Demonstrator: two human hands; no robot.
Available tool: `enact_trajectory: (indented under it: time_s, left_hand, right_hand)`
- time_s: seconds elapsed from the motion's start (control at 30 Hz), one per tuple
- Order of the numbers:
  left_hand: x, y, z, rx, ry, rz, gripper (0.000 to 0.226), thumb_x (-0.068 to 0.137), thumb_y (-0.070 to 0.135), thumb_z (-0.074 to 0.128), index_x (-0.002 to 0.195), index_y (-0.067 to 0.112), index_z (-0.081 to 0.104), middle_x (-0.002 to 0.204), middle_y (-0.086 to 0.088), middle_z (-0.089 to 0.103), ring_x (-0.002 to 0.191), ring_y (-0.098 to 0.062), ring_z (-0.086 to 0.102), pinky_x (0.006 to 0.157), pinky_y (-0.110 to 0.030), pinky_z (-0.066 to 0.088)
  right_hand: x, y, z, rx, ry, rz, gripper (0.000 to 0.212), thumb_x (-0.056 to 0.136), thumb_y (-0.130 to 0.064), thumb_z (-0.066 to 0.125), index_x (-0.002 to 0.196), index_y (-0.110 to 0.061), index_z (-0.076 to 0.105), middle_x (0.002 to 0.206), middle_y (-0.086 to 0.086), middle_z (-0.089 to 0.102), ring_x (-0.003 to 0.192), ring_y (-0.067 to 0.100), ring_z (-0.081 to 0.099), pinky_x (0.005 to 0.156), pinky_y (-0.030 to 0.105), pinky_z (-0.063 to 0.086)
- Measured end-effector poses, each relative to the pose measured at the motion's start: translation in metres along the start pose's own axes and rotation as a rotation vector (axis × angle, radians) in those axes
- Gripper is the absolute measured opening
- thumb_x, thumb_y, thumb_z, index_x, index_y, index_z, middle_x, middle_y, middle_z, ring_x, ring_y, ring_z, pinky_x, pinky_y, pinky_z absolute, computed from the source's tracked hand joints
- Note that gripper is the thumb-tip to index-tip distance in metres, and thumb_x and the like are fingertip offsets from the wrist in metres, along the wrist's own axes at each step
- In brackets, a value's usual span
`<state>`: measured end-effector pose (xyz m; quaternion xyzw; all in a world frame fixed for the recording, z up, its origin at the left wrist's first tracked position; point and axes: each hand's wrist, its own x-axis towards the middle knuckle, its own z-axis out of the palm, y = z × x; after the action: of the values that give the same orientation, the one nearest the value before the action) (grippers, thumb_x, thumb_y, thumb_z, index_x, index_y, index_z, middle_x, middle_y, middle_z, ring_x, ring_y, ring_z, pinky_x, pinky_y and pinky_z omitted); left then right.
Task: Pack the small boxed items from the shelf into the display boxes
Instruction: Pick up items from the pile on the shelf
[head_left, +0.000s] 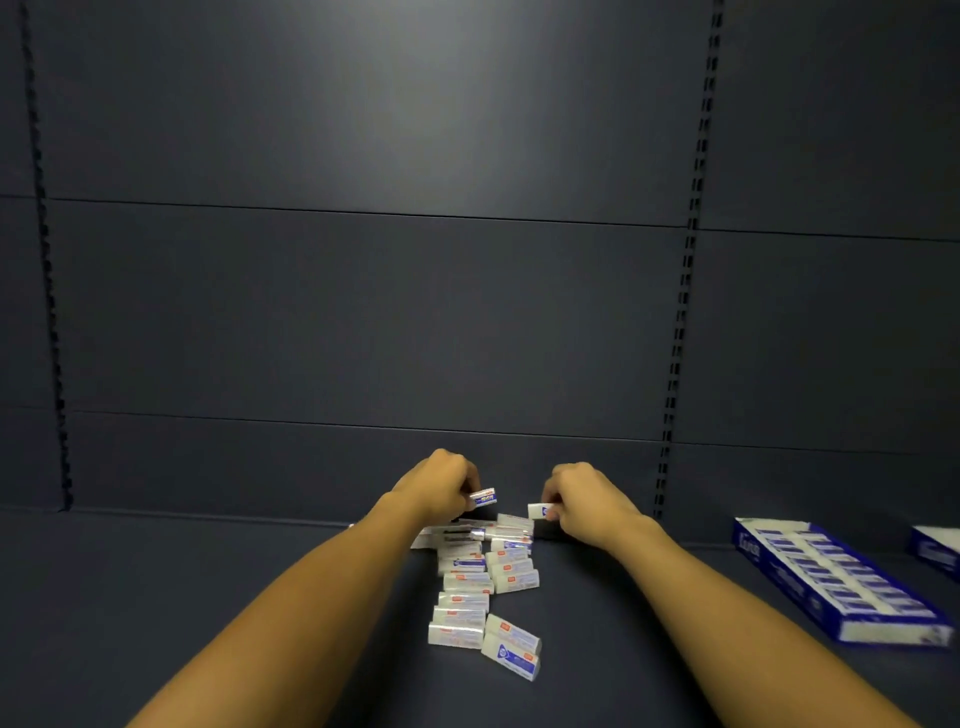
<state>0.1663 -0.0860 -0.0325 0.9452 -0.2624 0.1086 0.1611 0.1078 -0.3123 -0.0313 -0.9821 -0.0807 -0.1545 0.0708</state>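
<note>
Nearest to where the person stands, the loose pile of small boxes (480, 587) starts on the dark shelf (208, 571), white cartons with blue and red printing lying in a rough double column that runs away toward the back panel (363, 312). The closest one (511, 646) sits askew at the pile's front corner.

Further in, at the far end of the pile, both hands are at work. The left hand (441, 486) has its fingers curled around one small box (484, 498), lifted just clear of the heap. The right hand (584, 501) pinches another small box (540, 511) between fingertips and thumb, also just above the heap's far edge.

Off to the right, well apart from the pile, a blue display box (836, 577) lies flat and looks filled, a neat row of cartons packed edge to edge inside. A second blue display box (937, 551) is cut off by the frame's right edge, so its contents can't be judged.

My guess is the job is somewhere in the middle: one tray appears done, while about twenty loose cartons wait on the shelf.

The printing is too blurred to read. There's white lettering on the display box's end wall and a round blue emblem on the nearest carton, but no legible brand name.
</note>
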Motion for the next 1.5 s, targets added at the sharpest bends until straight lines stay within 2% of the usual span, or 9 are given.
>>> enact_trajectory:
  time_s: [0.17,0.3,0.4,0.6,0.7,0.83,1.1,1.27,1.5]
  left_hand:
    - [0.008,0.033,0.015,-0.010,-0.049,0.064,0.021,0.084,0.007,0.064,0.099,0.016,0.075,0.097,0.000,0.073,0.087,-0.020,0.068,0.080,-0.041,0.060]
    - [0.012,0.061,0.028,-0.021,-0.114,0.122,0.019,0.078,0.009,0.064,0.091,0.018,0.075,0.088,-0.001,0.071,0.080,-0.022,0.069,0.073,-0.040,0.062]
    - [0.016,0.085,0.034,-0.031,-0.137,0.178,0.020,0.081,0.008,0.064,0.095,0.018,0.076,0.093,-0.001,0.070,0.084,-0.021,0.068,0.078,-0.040,0.061]
    - [0.019,0.140,0.037,-0.033,-0.168,0.261,0.021,0.082,0.007,0.064,0.097,0.018,0.075,0.096,-0.002,0.069,0.085,-0.020,0.066,0.080,-0.039,0.061]
    - [0.013,0.170,0.039,-0.003,-0.170,0.280,0.024,0.078,0.006,0.062,0.096,0.017,0.075,0.094,-0.003,0.068,0.084,-0.022,0.067,0.077,-0.042,0.062]
    - [0.006,0.213,0.043,-0.005,-0.160,0.296,0.025,0.078,0.005,0.062,0.097,0.016,0.076,0.093,-0.002,0.068,0.081,-0.020,0.067,0.071,-0.035,0.061]
    - [-0.018,0.308,0.064,0.005,-0.173,0.334,0.019,0.079,0.009,0.061,0.091,0.015,0.075,0.093,-0.003,0.068,0.083,-0.022,0.067,0.076,-0.043,0.062]
    - [-0.033,0.361,0.082,0.009,-0.172,0.365,0.014,0.086,0.017,0.068,0.099,0.013,0.072,0.107,-0.007,0.065,0.093,-0.022,0.065,0.084,-0.040,0.060]
    - [-0.052,0.424,0.093,0.006,-0.169,0.407,0.018,0.086,0.007,0.066,0.101,0.009,0.074,0.106,-0.009,0.071,0.097,-0.025,0.068,0.085,-0.038,0.058]
  right_hand:
    - [-0.035,0.025,-0.005,-0.002,-0.002,0.148,0.029,0.091,-0.005,0.062,0.117,-0.014,0.070,0.117,0.004,0.063,0.107,0.027,0.061,0.089,0.037,0.053]
    - [-0.068,0.042,-0.011,-0.033,-0.017,0.264,0.021,0.089,-0.003,0.059,0.101,-0.012,0.072,0.106,0.007,0.067,0.094,0.026,0.065,0.082,0.037,0.056]
    - [-0.091,0.056,-0.023,-0.049,-0.009,0.324,0.021,0.086,-0.003,0.059,0.097,-0.014,0.074,0.102,0.005,0.068,0.091,0.025,0.065,0.077,0.033,0.055]
    - [-0.131,0.088,-0.051,-0.068,0.005,0.419,0.020,0.087,-0.007,0.062,0.096,-0.017,0.076,0.101,0.004,0.070,0.089,0.023,0.067,0.082,0.036,0.058]
    - [-0.154,0.104,-0.063,-0.077,-0.002,0.448,0.017,0.088,-0.010,0.065,0.098,-0.017,0.077,0.103,0.005,0.070,0.090,0.023,0.068,0.083,0.037,0.059]
    - [-0.191,0.127,-0.077,-0.077,0.001,0.485,0.013,0.088,-0.010,0.065,0.093,-0.016,0.075,0.100,0.005,0.070,0.089,0.022,0.067,0.078,0.034,0.057]
    - [-0.272,0.177,-0.103,-0.066,-0.010,0.531,0.016,0.089,-0.012,0.067,0.102,-0.015,0.075,0.104,0.004,0.070,0.094,0.020,0.066,0.086,0.037,0.058]
    - [-0.321,0.205,-0.120,-0.077,-0.006,0.541,0.016,0.089,-0.009,0.064,0.097,-0.016,0.075,0.104,0.006,0.070,0.095,0.024,0.066,0.085,0.038,0.057]
    - [-0.375,0.238,-0.140,-0.103,-0.005,0.545,0.016,0.089,-0.008,0.063,0.096,-0.016,0.075,0.100,0.005,0.070,0.090,0.021,0.065,0.082,0.035,0.059]
